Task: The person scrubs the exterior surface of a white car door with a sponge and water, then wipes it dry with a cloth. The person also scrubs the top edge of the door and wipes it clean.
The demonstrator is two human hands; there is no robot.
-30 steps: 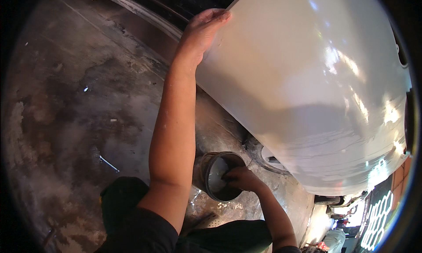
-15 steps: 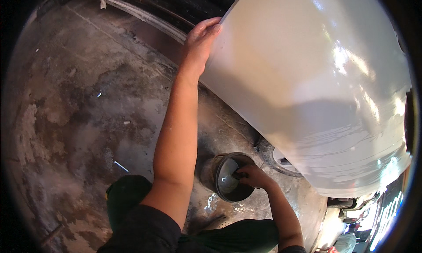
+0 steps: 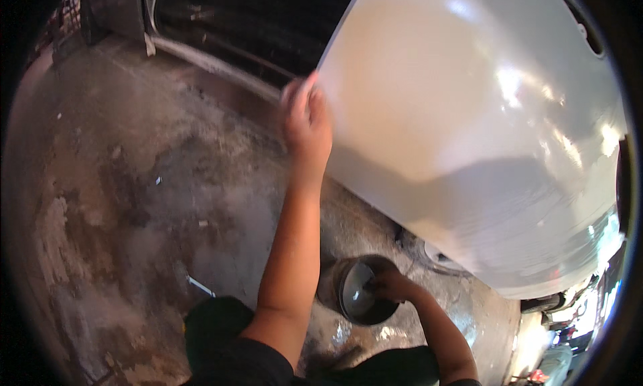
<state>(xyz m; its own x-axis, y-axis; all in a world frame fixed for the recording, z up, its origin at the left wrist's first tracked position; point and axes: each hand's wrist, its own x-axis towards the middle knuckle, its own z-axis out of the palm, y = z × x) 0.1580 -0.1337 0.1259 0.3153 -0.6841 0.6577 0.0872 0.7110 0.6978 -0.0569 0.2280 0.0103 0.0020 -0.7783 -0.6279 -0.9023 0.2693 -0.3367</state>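
One big pale grey car body panel (image 3: 469, 138), glossy, fills the view from 12 to 4 o'clock, its lower edge curving down toward the floor. One left hand (image 3: 307, 121) at about 12 o'clock from picture centre, raised, arm stretched up from the lower edge; the hand is motion-blurred, sitting at the panel's left edge. Fingers look loosely extended, pointing up, but whether they grip the edge or just lie against it I cannot tell.

One right hand (image 3: 390, 283) at about 5 o'clock, low down, dipped at the rim of one round dark metal bucket (image 3: 355, 299) that stands on the floor just under the panel's lower edge. Fingers curled inward over the bucket's right rim; what they clutch, if anything, is hidden, cannot tell. Inside of the bucket shines, wet-looking.

One concrete floor (image 3: 134, 205), stained and patchy, takes up the whole left half, 7 to 11 o'clock. One small light streak-like scrap (image 3: 199, 287) lies on it at 7 o'clock, near the person's dark-clothed knee (image 3: 214, 326). One round pale object (image 3: 439, 255) on the floor at 4 o'clock, half hidden beneath the panel, just beside the bucket. One dark opening with pipes or rails (image 3: 221, 24) along the top at 11 o'clock.
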